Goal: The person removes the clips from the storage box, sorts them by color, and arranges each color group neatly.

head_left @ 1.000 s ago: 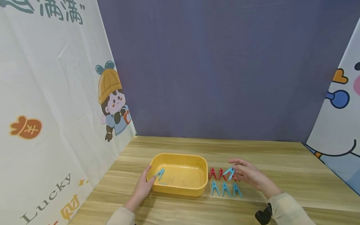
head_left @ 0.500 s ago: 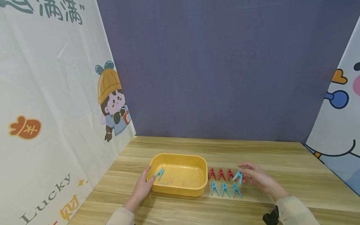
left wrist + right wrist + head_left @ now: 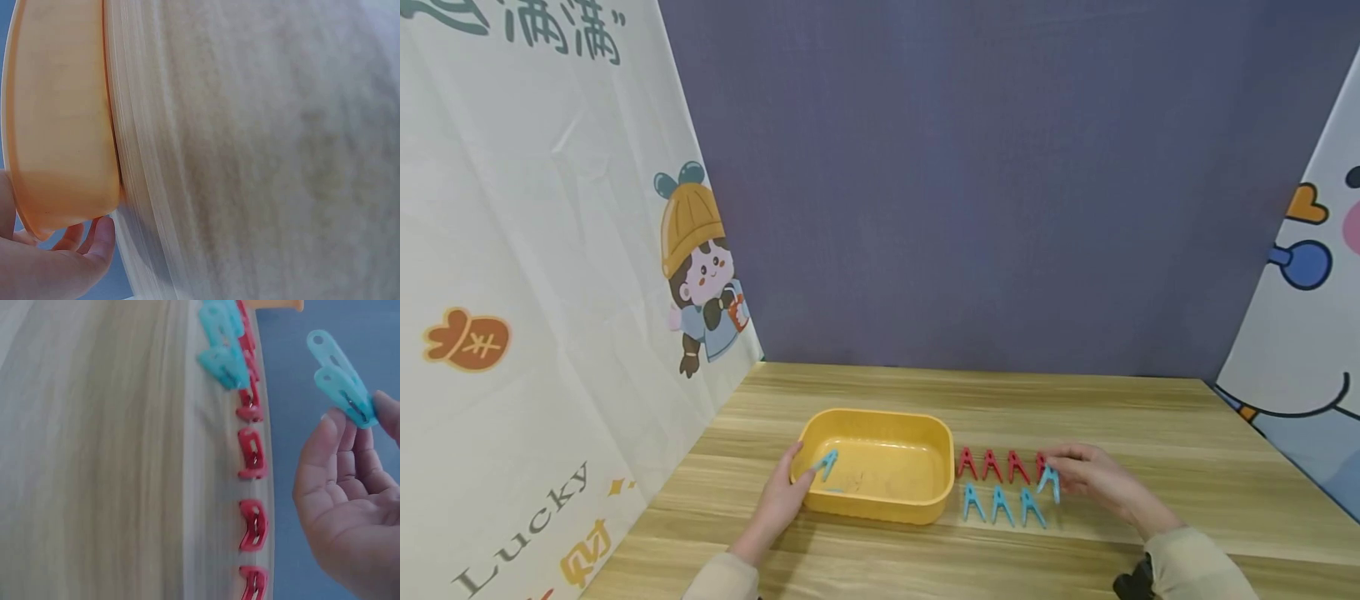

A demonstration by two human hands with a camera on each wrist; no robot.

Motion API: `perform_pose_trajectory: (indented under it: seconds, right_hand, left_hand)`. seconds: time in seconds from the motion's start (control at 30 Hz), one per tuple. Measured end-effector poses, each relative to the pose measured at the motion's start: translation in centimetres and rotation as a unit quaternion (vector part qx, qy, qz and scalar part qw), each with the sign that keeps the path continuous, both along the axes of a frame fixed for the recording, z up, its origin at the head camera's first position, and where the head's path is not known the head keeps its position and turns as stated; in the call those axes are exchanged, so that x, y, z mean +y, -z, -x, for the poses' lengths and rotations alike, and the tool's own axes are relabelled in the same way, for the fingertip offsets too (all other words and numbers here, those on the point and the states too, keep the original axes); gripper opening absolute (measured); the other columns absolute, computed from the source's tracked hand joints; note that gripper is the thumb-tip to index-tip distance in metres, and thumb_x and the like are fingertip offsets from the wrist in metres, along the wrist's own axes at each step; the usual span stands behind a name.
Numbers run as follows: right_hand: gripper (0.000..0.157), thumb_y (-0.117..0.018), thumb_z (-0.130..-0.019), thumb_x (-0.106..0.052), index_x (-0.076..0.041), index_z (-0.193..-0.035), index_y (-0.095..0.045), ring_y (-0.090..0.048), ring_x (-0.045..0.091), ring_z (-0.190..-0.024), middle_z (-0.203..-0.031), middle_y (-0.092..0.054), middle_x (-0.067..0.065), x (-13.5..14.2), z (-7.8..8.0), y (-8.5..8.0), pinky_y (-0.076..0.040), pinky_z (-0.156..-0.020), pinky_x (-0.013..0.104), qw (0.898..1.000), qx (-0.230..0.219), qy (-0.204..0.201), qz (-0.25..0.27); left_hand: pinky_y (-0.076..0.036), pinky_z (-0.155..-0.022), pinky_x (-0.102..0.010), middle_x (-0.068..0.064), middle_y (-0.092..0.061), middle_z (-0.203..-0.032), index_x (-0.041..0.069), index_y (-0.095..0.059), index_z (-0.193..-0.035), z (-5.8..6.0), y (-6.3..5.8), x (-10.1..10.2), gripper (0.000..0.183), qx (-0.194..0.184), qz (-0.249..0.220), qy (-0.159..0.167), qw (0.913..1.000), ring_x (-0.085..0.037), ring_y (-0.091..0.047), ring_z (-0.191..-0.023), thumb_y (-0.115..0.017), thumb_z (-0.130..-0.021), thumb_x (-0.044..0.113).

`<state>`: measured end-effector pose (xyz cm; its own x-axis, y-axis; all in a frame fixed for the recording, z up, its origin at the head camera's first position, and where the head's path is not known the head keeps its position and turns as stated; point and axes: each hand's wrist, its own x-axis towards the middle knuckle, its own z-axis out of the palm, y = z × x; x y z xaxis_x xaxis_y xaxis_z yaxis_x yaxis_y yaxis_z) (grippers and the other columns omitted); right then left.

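Note:
My right hand [image 3: 1101, 483] pinches a light-blue clothespin [image 3: 340, 378] between thumb and fingertips, above the table at the right end of two rows of pegs. In the head view that clothespin partly covers the last red clothespin [image 3: 1041, 461]. My left hand [image 3: 781, 498] grips the left end of a yellow plastic basin [image 3: 880, 510], thumb over the rim and fingers outside, as the left wrist view also shows. Inside the basin one blue clothespin [image 3: 828, 463] leans near the thumb. A second blue bit lies low behind the front wall, mostly hidden.
Right of the basin, several red clothespins [image 3: 991, 465] stand in a row, with a row of three blue clothespins [image 3: 1002, 506] in front. All rest on a wood-grain table [image 3: 880, 567]. A dark blue backdrop [image 3: 955, 183] rises behind, with printed white sheets [image 3: 550, 250] at the sides.
My right hand has moved right and slightly toward me with the blue clothespin, from over the red row to its right end, uncovering red pegs. The left hand and basin stay put.

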<state>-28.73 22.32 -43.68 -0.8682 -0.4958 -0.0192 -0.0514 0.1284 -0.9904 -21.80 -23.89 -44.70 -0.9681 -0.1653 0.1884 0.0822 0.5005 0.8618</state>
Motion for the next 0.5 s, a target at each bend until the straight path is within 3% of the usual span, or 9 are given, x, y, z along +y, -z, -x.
perform_pose_trajectory:
  seconds: [0.2, 0.5]
  right_hand:
    - [0.049, -0.051, -0.094, -0.020, 0.020, -0.121, -0.040, -0.058, 0.019, -0.090, -0.106, -0.059, 0.012, 0.5, -0.1, 0.4, -0.051, -0.079, 0.036, 0.999, 0.003, 0.015, -0.040]
    - [0.042, -0.054, -0.092, -0.012, 0.023, -0.112, -0.044, -0.060, 0.020, -0.082, -0.097, -0.059, 0.011, 0.8, -0.2, 1.1, -0.054, -0.071, 0.037, 0.997, 0.016, -0.004, -0.076]
  left_hand:
    - [-0.021, -0.103, -0.058, -0.031, -0.028, -0.140, -0.004, -0.029, -0.139, 0.0, 0.0, -0.1, 0.053, 0.000, 0.000, 0.001, 1.0000, -0.047, -0.024, -0.128, -0.049, -0.093, 0.012]
    - [-0.020, -0.103, -0.058, -0.031, -0.027, -0.141, -0.004, -0.029, -0.139, 0.0, 0.0, 0.0, 0.053, 0.000, -0.007, 0.003, 1.0000, -0.047, -0.023, -0.128, -0.049, -0.093, 0.011]
